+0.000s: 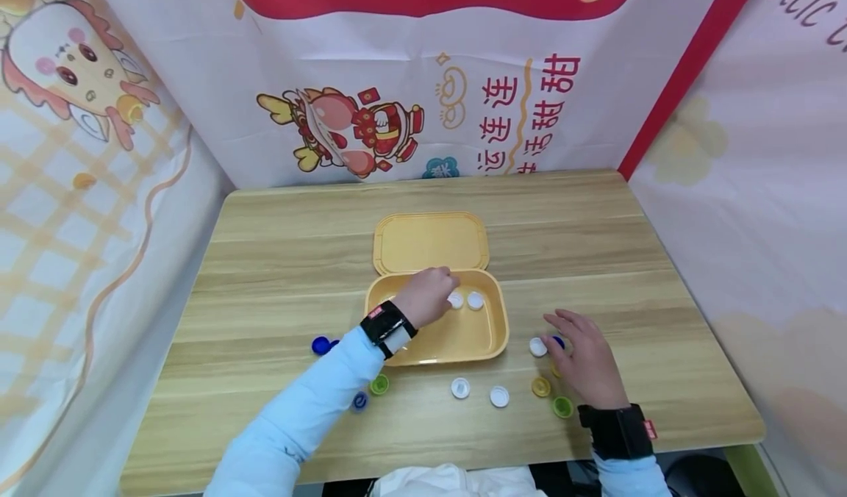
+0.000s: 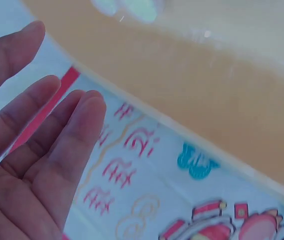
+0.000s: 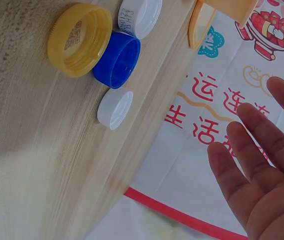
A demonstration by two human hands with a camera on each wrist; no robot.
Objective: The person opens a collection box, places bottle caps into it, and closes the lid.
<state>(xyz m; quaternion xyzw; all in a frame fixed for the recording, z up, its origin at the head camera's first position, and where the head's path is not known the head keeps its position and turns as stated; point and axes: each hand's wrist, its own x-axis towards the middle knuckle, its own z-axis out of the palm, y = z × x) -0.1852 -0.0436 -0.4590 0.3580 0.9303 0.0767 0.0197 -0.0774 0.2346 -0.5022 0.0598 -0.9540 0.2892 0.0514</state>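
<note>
My left hand (image 1: 426,296) hovers over the yellow plastic box (image 1: 442,351), where two white bottle caps (image 1: 475,301) lie. Seen from the left wrist, its fingers (image 2: 89,130) are loosely extended beside the box rim and hold nothing. To the right of the box, my right hand (image 1: 585,361) is raised above a group of caps, fingers spread and touching none. In the right wrist view, a yellow cap (image 3: 77,42), a blue cap (image 3: 117,60) and white caps (image 3: 115,108) lie on the table. The left hand and forearm cover part of the box.
The box's yellow lid (image 1: 430,243) lies behind it. White caps (image 1: 499,396) sit in front of the box, a green cap (image 1: 562,407) at front right. Blue caps (image 1: 320,345) and another green cap (image 1: 379,384) lie on the left of the wooden table (image 1: 284,254).
</note>
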